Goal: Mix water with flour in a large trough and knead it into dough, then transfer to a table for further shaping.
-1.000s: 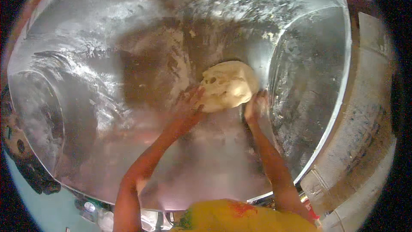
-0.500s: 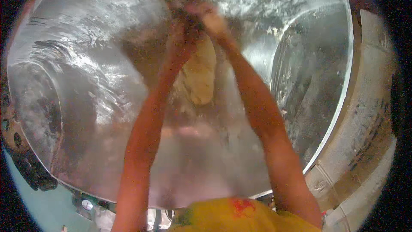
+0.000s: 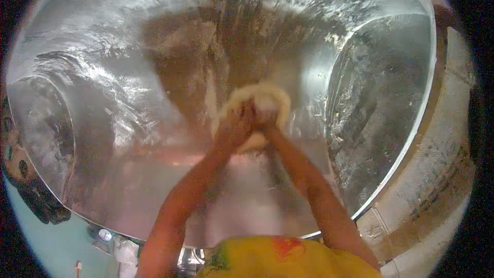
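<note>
A pale, rounded lump of dough [image 3: 282,102] lies low in the middle of a wide metal trough [image 3: 123,175]. My left hand [image 3: 237,123] presses into it from the left, its fingers closed against the dough. Close beside it, my right hand [image 3: 264,117] bears down on the same lump, fingers bent into it and blurred. The two hands nearly touch. The dough shows around them as a ring, and the part beneath them is hidden.
The trough's curved walls carry whitish smears, and its raised rim [image 3: 411,128] runs round the right side. Brown cardboard-like sheets [image 3: 427,159] lie beyond that rim. A black object [image 3: 43,203] sits outside at the lower left, near a small round dial [image 3: 105,235].
Both hands have come back toward me from the far side of the trough. The dough, stretched long before, is now a rounder lump under them.
</note>
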### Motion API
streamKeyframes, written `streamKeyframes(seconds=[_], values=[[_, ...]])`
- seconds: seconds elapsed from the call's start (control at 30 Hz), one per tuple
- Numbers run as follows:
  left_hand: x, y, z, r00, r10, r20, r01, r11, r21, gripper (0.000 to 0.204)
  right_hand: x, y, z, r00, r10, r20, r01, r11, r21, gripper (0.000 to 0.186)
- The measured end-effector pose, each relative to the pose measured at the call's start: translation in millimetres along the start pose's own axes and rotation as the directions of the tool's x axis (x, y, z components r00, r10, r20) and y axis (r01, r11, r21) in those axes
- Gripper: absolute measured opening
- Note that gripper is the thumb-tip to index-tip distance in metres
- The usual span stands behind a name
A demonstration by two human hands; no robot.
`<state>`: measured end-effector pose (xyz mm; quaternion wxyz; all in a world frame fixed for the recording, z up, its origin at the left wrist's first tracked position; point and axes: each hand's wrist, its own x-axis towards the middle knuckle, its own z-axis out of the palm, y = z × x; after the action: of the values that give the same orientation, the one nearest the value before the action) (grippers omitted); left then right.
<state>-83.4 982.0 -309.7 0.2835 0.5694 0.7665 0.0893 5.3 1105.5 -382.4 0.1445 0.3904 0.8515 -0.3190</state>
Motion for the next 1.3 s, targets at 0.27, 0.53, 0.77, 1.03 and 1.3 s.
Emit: streamKeyframes(seconds=[0.27, 0.53, 0.77, 1.03, 1.3], values=[[94, -98, -91, 0.862, 0.068, 0.502, 0.047, 0.976, -0.213, 0.063, 105, -11, -112, 0.933, 0.084, -0.349, 0.111, 0.857, 0.503, 0.045], [66, 59, -31, 0.965, -0.213, -0.151, 0.123, 0.881, -0.457, 0.064, 5, 239, -13, 0.997, 0.038, 0.07, -0.067, 0.87, 0.488, 0.046], [-53, 88, -29, 0.903, 0.26, 0.342, -0.122, 0.918, -0.378, 0.049, -179, 26, -64, 0.763, 0.435, 0.478, -0.585, 0.78, 0.224, 0.051], [147, 112, -11, 0.922, 0.257, 0.291, -0.164, 0.937, -0.307, 0.054, -4, 147, -107, 0.704, 0.634, -0.319, -0.507, 0.764, 0.4, 0.034], [60, 28, -45, 0.922, 0.376, 0.091, -0.275, 0.803, -0.528, 0.063, -123, 100, -51, 0.678, 0.717, -0.162, 0.304, -0.072, 0.95, 0.051]])
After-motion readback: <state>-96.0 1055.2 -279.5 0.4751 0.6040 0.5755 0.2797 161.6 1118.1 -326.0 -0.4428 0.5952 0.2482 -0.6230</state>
